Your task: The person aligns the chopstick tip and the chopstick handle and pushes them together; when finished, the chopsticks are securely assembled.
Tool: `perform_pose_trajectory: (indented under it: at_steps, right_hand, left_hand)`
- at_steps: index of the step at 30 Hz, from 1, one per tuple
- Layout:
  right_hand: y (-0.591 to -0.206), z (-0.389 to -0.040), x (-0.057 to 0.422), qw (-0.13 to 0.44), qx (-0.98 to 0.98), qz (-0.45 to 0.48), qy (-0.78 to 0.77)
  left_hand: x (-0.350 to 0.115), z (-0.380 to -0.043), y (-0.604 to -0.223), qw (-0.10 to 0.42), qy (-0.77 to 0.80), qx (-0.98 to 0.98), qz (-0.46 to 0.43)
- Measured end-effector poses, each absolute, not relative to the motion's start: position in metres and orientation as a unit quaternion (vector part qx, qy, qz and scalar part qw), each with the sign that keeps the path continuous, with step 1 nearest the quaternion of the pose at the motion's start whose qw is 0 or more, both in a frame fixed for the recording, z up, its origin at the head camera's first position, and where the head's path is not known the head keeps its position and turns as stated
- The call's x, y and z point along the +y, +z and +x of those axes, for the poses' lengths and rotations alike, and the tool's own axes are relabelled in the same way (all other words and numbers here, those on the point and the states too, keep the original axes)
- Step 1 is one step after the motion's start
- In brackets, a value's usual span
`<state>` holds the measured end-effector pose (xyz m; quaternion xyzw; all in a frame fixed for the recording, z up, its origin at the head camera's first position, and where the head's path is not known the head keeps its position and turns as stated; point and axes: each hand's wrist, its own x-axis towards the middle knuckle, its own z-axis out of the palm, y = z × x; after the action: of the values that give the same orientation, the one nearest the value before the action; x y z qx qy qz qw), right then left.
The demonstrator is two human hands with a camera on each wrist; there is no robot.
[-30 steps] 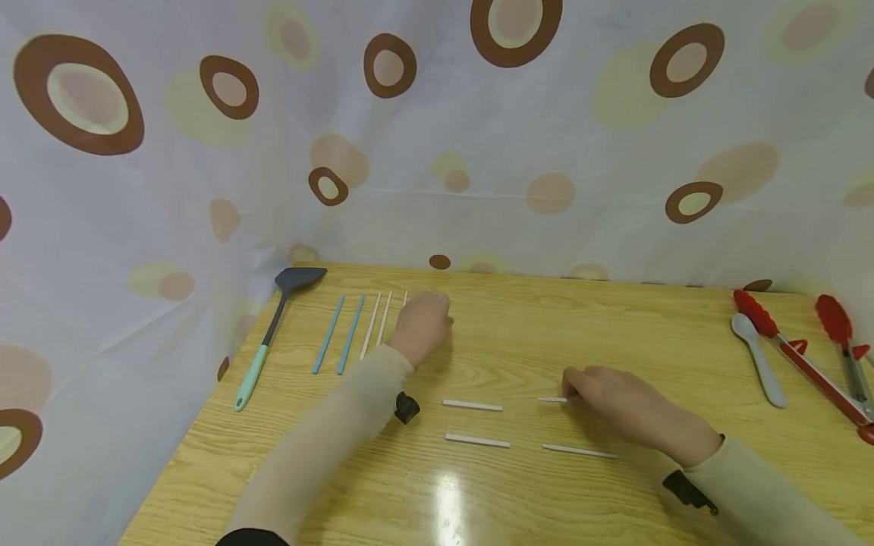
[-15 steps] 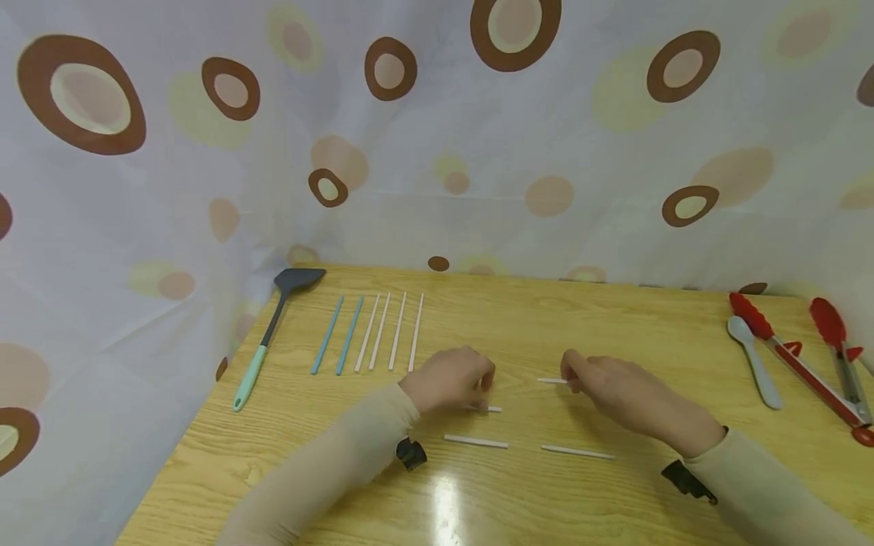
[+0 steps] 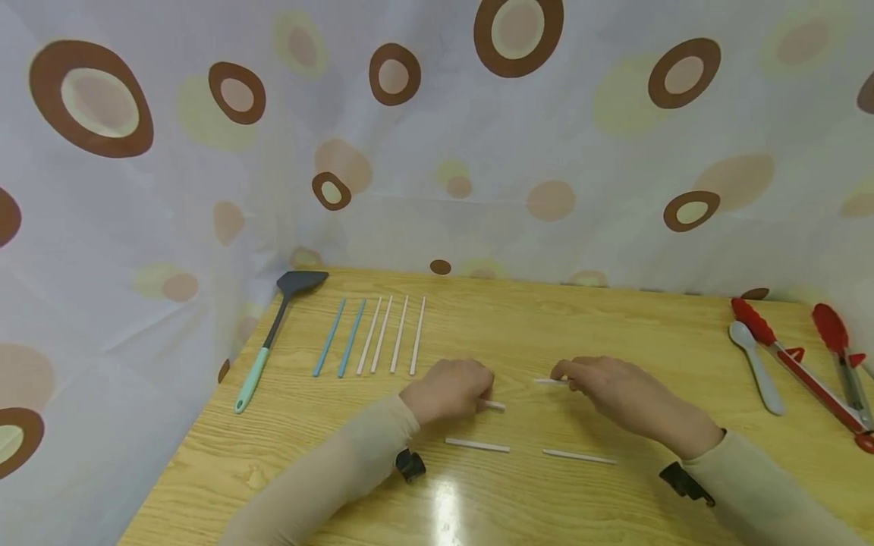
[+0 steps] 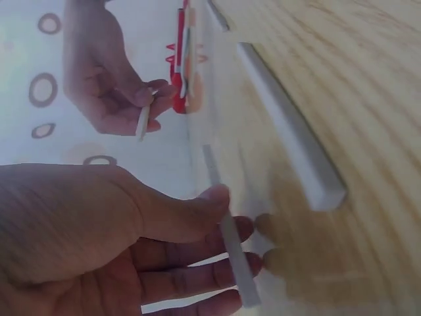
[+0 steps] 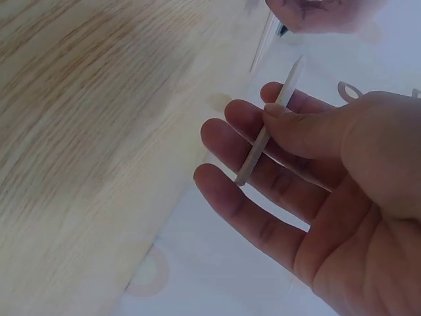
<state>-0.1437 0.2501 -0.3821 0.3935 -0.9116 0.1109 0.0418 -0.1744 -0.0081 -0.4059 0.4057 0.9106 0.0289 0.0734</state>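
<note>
My left hand (image 3: 451, 390) pinches a short, square-ended white stick (image 4: 237, 263) between thumb and fingertips, just above the table in the left wrist view. Facing it across a small gap, my right hand (image 3: 614, 390) holds a second short white stick (image 5: 260, 146), tapered to a point, between thumb and fingers. Its tapered end points left, towards the left hand. Closer to the front lie two more short white sticks, a blunt one (image 3: 476, 445) and a thinner one (image 3: 579, 457), roughly end to end with a gap between.
Back left, two long blue sticks (image 3: 329, 337) and several long white sticks (image 3: 399, 334) lie in a row. Beside them is a spatula (image 3: 271, 326) with a mint handle. A pale spoon (image 3: 758, 368) and red-tipped tongs (image 3: 799, 364) lie at right. A patterned curtain (image 3: 437, 152) hangs behind.
My left hand has left the row of long sticks, come right and forward, and picked up the short white stick. The right hand has risen slightly with its stick.
</note>
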Motion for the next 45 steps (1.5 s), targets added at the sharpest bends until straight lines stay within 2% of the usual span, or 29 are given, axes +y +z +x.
perform_pose_trajectory:
  at_steps: [6, 13, 16, 23, 34, 39, 45]
  right_hand:
    - [-0.38, -0.144, 0.248, 0.066, -0.915, 0.381, 0.116]
    - [-0.378, -0.148, 0.244, 0.1, -0.908, 0.388, 0.121]
    - [-0.376, -0.149, 0.241, 0.117, -0.903, 0.394, 0.123]
    - [-0.373, -0.153, 0.235, 0.14, -0.899, 0.401, 0.111]
    - [-0.374, -0.154, 0.232, 0.126, -0.904, 0.394, 0.108]
    - [-0.374, -0.154, 0.233, 0.117, -0.909, 0.385, 0.109]
    - [-0.374, -0.152, 0.232, 0.137, -0.91, 0.385, 0.065]
  left_hand:
    - [-0.01, -0.181, -0.398, 0.04, 0.104, 0.908, 0.404]
    - [-0.011, -0.187, -0.389, -0.054, 0.123, 0.91, 0.393]
    - [-0.011, -0.187, -0.388, -0.078, 0.12, 0.911, 0.387]
    - [-0.01, -0.186, -0.385, -0.078, 0.134, 0.907, 0.39]
    - [-0.008, -0.185, -0.381, -0.076, 0.145, 0.903, 0.397]
    - [-0.007, -0.185, -0.381, -0.093, 0.135, 0.9, 0.405]
    - [-0.005, -0.183, -0.379, -0.117, 0.051, 0.899, 0.42]
